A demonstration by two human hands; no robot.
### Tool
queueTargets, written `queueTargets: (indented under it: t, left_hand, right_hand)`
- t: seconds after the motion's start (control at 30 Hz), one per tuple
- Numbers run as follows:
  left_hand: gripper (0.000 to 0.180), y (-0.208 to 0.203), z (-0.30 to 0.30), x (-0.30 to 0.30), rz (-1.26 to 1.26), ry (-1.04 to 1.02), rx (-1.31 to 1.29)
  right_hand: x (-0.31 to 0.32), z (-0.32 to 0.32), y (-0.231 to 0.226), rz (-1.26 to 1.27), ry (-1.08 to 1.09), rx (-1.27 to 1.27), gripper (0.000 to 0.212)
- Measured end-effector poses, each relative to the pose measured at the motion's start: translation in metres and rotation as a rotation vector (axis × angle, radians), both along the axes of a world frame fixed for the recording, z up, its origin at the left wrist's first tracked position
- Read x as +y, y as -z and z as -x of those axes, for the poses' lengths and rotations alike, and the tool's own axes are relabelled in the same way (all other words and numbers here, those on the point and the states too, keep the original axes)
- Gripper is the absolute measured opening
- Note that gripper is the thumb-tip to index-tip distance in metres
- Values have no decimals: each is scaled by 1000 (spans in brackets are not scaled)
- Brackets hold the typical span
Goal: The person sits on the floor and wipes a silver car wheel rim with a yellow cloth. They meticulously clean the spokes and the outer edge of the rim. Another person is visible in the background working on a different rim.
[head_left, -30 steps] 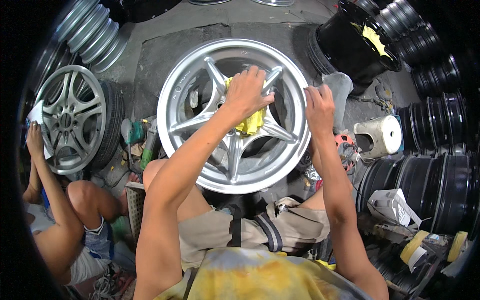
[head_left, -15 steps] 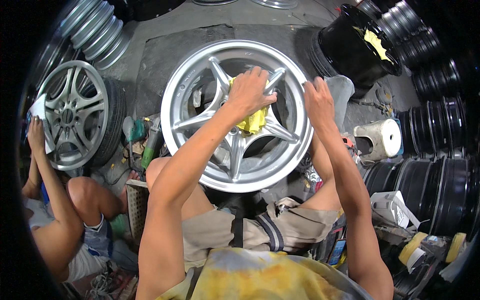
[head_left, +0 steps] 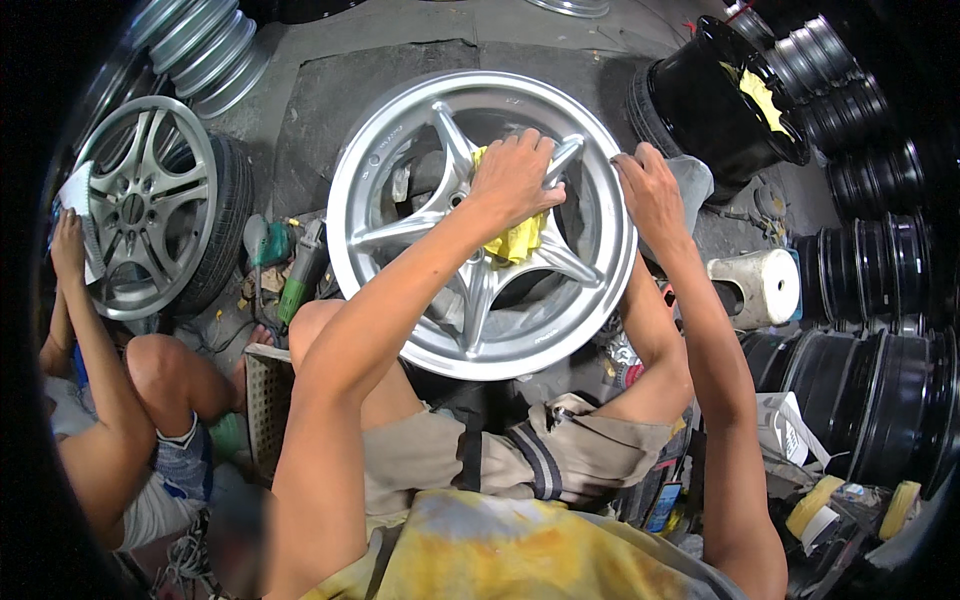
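Observation:
A silver five-spoke alloy wheel lies face up in front of me, tilted a little. My left hand presses a crumpled yellow cloth against the spokes near the hub, fingers bent over it and thumb toward the right. Part of the cloth and the hub are hidden under that hand. At the wheel's upper right edge, my right hand grips the outer lip with curled fingers. Its fingertips are partly out of sight.
On the left, a co-worker's hand holds a white sheet against another wheel leaning on a tyre. A green grinder lies between us. Black rims are stacked right, beside a white stool. A black barrel-shaped rim stands behind.
The wheel and both hands sit slightly further right in the picture as the view shifts. My left hand stays on the cloth, my right on the lip.

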State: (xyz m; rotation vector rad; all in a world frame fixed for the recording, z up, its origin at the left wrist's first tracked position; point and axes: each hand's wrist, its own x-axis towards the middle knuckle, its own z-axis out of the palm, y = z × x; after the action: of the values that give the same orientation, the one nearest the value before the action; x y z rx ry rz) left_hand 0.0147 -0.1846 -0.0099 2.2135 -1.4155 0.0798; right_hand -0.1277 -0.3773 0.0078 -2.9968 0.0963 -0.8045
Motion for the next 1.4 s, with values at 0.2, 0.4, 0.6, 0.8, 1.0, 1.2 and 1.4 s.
queueTargets:
  t: [0.2,0.4,0.6,0.8,1.0,1.2,1.4]
  left_hand:
    - [53,0,1,-9,29,21,11]
    - [51,11,-3,-1,44,-20,-44]
    - [50,5,3,-11,61,11,-48]
    - [52,12,-1,-9,67,10,-36]
    - [53,4,1,0,41,-16,-165]
    - [53,-3,2,2,47,-21,-274]
    - [30,-8,-2,-4,254,-25,-61]
  right_hand:
    - [-3,-30,-20,0,-54,-21,11]
    - [1,1,1,-70,-64,-17,13]
    - [-7,-34,-15,0,-36,-39,11]
    - [33,52,1,-97,219,18,8]
    - [170,136,-6,-375,432,124,7]
    - [217,170,-19,-913,342,213,10]
    - [168,191,-13,-608,435,114,18]
